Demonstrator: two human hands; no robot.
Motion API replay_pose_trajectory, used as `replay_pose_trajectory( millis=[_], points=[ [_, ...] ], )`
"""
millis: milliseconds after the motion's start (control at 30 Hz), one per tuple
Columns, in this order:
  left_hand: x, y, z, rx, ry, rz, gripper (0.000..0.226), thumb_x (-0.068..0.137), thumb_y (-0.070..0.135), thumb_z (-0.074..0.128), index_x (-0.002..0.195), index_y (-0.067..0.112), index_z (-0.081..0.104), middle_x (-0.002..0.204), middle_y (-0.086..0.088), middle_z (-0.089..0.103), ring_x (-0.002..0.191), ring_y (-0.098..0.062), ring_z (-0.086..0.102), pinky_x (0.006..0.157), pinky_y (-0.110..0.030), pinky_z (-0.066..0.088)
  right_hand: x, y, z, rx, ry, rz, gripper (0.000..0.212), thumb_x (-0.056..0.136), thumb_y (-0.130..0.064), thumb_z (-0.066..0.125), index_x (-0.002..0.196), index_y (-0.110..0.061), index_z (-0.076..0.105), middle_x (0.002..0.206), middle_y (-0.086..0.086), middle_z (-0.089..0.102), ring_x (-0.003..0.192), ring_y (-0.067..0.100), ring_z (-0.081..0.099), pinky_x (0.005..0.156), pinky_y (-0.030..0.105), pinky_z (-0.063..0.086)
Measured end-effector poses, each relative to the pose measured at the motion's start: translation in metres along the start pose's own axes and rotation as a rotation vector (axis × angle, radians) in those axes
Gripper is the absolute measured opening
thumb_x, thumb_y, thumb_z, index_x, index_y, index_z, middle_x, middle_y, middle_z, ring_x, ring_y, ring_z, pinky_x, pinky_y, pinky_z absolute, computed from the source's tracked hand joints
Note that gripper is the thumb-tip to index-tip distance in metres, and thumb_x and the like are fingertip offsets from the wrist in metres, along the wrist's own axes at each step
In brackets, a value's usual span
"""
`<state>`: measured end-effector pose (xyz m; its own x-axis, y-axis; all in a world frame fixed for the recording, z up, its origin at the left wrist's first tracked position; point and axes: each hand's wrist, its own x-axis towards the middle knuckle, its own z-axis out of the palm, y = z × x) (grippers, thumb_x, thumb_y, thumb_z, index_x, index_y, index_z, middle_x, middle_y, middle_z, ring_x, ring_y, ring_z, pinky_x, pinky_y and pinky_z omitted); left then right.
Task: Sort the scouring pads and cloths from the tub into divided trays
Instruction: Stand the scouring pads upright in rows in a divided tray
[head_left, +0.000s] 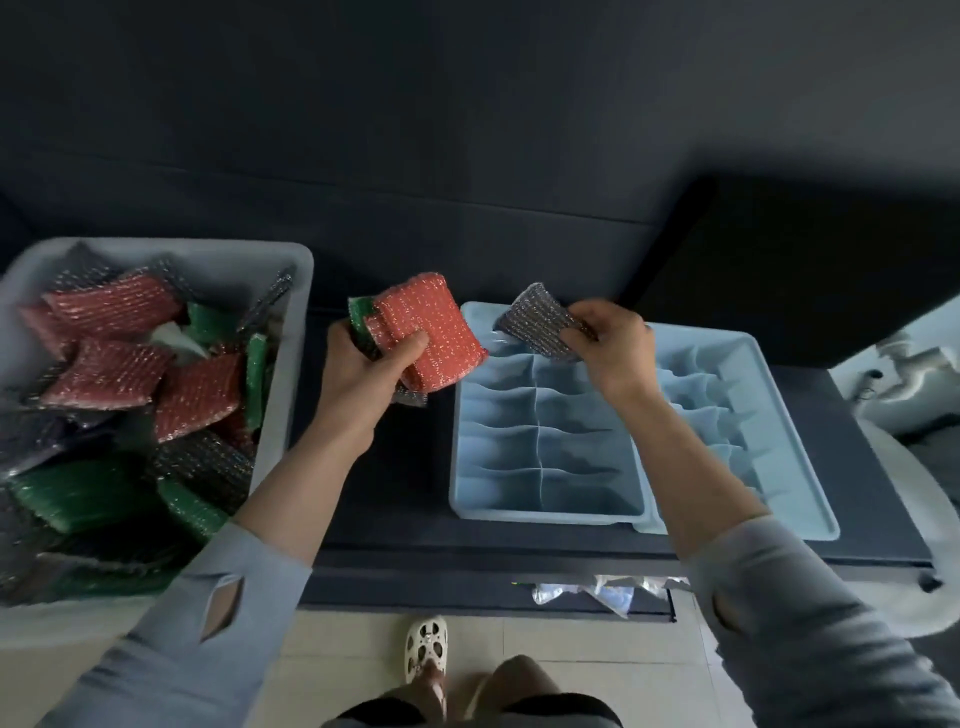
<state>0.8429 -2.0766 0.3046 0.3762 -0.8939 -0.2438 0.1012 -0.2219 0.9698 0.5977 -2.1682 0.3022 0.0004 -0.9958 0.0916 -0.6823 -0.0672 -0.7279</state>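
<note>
My right hand (610, 343) pinches 1 grey scouring pad (543, 322) between thumb and fingers, holding it just above the far left corner of the near divided tray (545, 512). The pad hangs tilted, its long axis running from upper left to lower right, so it does not yet line up with the compartments below, which look to run crosswise in 2 columns. The compartment I judge to be the target lies directly under and slightly toward me from the pad, so the coming move is mostly down, with a small turn of the wrist to square the pad to the dividers. This hand is plainly the nearer one to the trays.

My left hand (363, 371) grips a bundle of pads between the tub (296, 332) and the tray: an orange-red pad (434, 338) on top, a green pad (358, 314) edging out behind it, and something grey below that I cannot make out clearly. That bundle hovers over the dark surface (405, 488), well clear of both trays.

The second divided tray (779, 441) sits just beside the first, further right. The tub on my left holds many more red, green and grey pads, so sorting has barely begun.
</note>
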Motion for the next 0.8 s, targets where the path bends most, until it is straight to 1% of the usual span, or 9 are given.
replay_pose_trajectory(
  millis=[100, 167, 300, 367, 567, 633, 667, 733, 800],
  points=[
    [0.004, -0.004, -0.002, -0.032, 0.027, -0.016, 0.067, 0.074, 0.034, 0.083, 0.128, 0.013, 0.049, 0.117, -0.002, 0.067, 0.105, -0.014, 0.067, 0.09, -0.051, 0.055, 0.025, 0.002, 0.022, -0.115, -0.012, -0.102, 0.023, 0.079, -0.016, 0.071, 0.101, -0.025, 0.073, 0.095, -0.002, 0.074, 0.096, 0.022, 0.066, 0.086, 0.027, 0.048],
    [0.005, -0.007, -0.001, -0.04, 0.065, -0.02, 0.06, 0.078, 0.027, 0.081, 0.126, 0.012, 0.049, 0.116, -0.002, 0.067, 0.102, -0.013, 0.068, 0.089, -0.05, 0.056, 0.039, 0.003, 0.037, -0.186, -0.045, -0.148, 0.024, 0.081, -0.016, 0.07, 0.104, -0.024, 0.073, 0.098, 0.001, 0.073, 0.102, 0.025, 0.06, 0.084, 0.021, 0.039],
    [0.003, -0.013, 0.005, -0.051, 0.13, -0.027, 0.041, 0.081, 0.017, 0.078, 0.113, 0.017, 0.053, 0.108, -0.002, 0.068, 0.1, -0.017, 0.068, 0.083, -0.048, 0.058, 0.059, 0.004, 0.066, -0.291, -0.151, -0.246, 0.025, 0.083, -0.01, 0.068, 0.105, -0.019, 0.073, 0.1, 0.007, 0.072, 0.102, 0.03, 0.058, 0.082, 0.032, 0.043],
    [0.004, -0.016, 0.007, -0.075, 0.153, -0.042, 0.048, 0.08, 0.017, 0.078, 0.118, 0.013, 0.05, 0.111, -0.007, 0.067, 0.102, -0.02, 0.068, 0.078, -0.051, 0.059, 0.065, 0.01, 0.077, -0.34, -0.191, -0.31, 0.025, 0.082, -0.009, 0.068, 0.105, -0.016, 0.073, 0.1, 0.008, 0.071, 0.101, 0.032, 0.058, 0.077, 0.034, 0.044],
    [0.007, -0.019, 0.02, -0.079, 0.199, -0.068, 0.058, 0.077, 0.022, 0.082, 0.123, 0.011, 0.049, 0.113, -0.005, 0.068, 0.098, -0.013, 0.069, 0.084, -0.052, 0.058, 0.066, 0.026, 0.086, -0.47, -0.191, -0.44, 0.033, 0.08, -0.01, 0.072, 0.113, -0.008, 0.068, 0.098, 0.015, 0.069, 0.094, 0.038, 0.058, 0.078, 0.041, 0.049],
    [0.007, -0.018, 0.025, -0.075, 0.202, -0.071, 0.059, 0.076, 0.023, 0.083, 0.122, 0.01, 0.049, 0.112, -0.004, 0.068, 0.097, -0.012, 0.07, 0.082, -0.05, 0.059, 0.062, 0.016, 0.081, -0.316, -0.029, -0.511, 0.03, 0.082, -0.019, 0.073, 0.11, -0.011, 0.068, 0.094, 0.009, 0.069, 0.088, 0.032, 0.058, 0.078, 0.041, 0.051],
    [0.007, -0.017, 0.028, -0.075, 0.199, -0.076, 0.06, 0.075, 0.024, 0.084, 0.122, 0.011, 0.049, 0.112, -0.004, 0.068, 0.097, -0.013, 0.07, 0.082, -0.049, 0.059, 0.056, 0.005, 0.074, -0.17, -0.014, -0.494, 0.023, 0.087, -0.026, 0.069, 0.106, -0.012, 0.068, 0.091, 0.004, 0.069, 0.085, 0.024, 0.059, 0.078, 0.037, 0.051],
    [0.007, -0.015, 0.035, -0.079, 0.191, -0.076, 0.06, 0.075, 0.024, 0.084, 0.121, 0.011, 0.048, 0.112, -0.005, 0.067, 0.098, -0.017, 0.07, 0.081, -0.048, 0.059, 0.04, -0.019, 0.061, 0.116, -0.235, -0.296, 0.021, 0.092, -0.039, 0.064, 0.095, -0.019, 0.068, 0.081, -0.008, 0.068, 0.077, 0.004, 0.061, 0.075, 0.023, 0.05],
    [0.006, -0.01, 0.041, -0.073, 0.194, -0.056, 0.059, 0.076, 0.024, 0.083, 0.12, 0.012, 0.046, 0.111, -0.004, 0.066, 0.098, -0.018, 0.07, 0.08, -0.045, 0.06, 0.027, -0.032, 0.052, 0.235, -0.512, -0.138, 0.022, 0.085, -0.042, 0.072, 0.092, -0.021, 0.069, 0.082, -0.011, 0.069, 0.075, -0.001, 0.062, 0.073, 0.015, 0.049]
  ],
)
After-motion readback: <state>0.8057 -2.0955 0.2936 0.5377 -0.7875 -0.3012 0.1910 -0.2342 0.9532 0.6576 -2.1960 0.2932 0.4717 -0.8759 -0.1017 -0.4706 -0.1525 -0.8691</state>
